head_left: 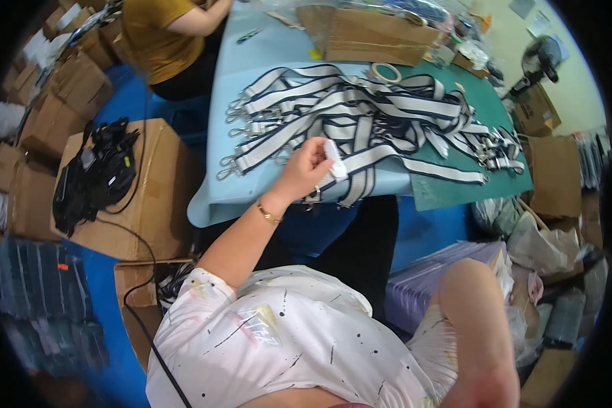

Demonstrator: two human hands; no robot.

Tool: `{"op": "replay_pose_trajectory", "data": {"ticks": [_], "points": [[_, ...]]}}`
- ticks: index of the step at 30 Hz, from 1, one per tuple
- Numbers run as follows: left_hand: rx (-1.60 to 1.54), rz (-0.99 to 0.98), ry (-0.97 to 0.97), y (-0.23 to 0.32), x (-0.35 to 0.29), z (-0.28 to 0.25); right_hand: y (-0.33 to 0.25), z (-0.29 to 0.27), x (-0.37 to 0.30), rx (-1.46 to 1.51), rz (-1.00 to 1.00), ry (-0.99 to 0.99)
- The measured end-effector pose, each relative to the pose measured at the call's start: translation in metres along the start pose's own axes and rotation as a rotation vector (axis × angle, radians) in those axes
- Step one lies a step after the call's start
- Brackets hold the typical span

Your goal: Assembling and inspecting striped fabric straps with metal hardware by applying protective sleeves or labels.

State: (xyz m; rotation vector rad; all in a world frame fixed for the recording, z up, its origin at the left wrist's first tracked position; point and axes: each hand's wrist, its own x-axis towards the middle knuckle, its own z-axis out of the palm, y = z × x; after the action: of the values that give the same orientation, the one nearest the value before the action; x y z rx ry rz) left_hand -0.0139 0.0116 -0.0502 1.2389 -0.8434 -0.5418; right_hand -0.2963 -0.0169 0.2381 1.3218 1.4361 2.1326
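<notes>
My left hand (307,167) is over the near edge of the table, its thumb and fingers closed on a small white strip (334,160). What kind of piece this is, I cannot make out. Under and beyond the hand lies a pile of webbing straps (394,102), pale grey with dark blue edges. Metal snap hooks (230,167) stick out at the pile's left end, and more metal fittings (499,149) are gathered at the right. My right forearm (479,333) is bent back toward me at the lower right; its hand is out of the picture.
A light blue cover (228,194) and a green mat (448,194) lie on the table. Behind the straps are a tape roll (386,73) and an open carton (370,37). A co-worker in a mustard top (160,41) sits at the far left. A black-strap-covered box (163,183) stands left.
</notes>
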Motion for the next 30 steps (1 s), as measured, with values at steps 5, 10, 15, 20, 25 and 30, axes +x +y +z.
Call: {"op": "replay_pose_trajectory", "data": {"ticks": [5, 10, 15, 20, 25, 30], "points": [[-0.009, 0.004, 0.002, 0.005, 0.003, 0.005, -0.02, 0.009, -0.04, 0.185, 0.458, 0.48], [-0.01, 0.009, 0.022, -0.008, -0.003, -0.018, -0.032, 0.032, -0.083, 0.677, 1.332, 0.518], [0.036, -0.033, 0.018, 0.01, 0.002, -0.002, -0.025, 0.036, -0.088, 0.561, 1.098, 0.355], [0.034, -0.041, 0.003, 0.011, 0.001, -0.002, -0.034, 0.033, -0.085, 0.492, 1.254, 0.404], [0.037, -0.034, 0.001, 0.015, 0.003, 0.004, -0.028, 0.027, -0.086, 0.544, 1.134, 0.302], [0.052, -0.041, 0.034, 0.013, -0.003, -0.006, -0.038, 0.032, -0.092, 0.489, 1.264, 0.368]]}}
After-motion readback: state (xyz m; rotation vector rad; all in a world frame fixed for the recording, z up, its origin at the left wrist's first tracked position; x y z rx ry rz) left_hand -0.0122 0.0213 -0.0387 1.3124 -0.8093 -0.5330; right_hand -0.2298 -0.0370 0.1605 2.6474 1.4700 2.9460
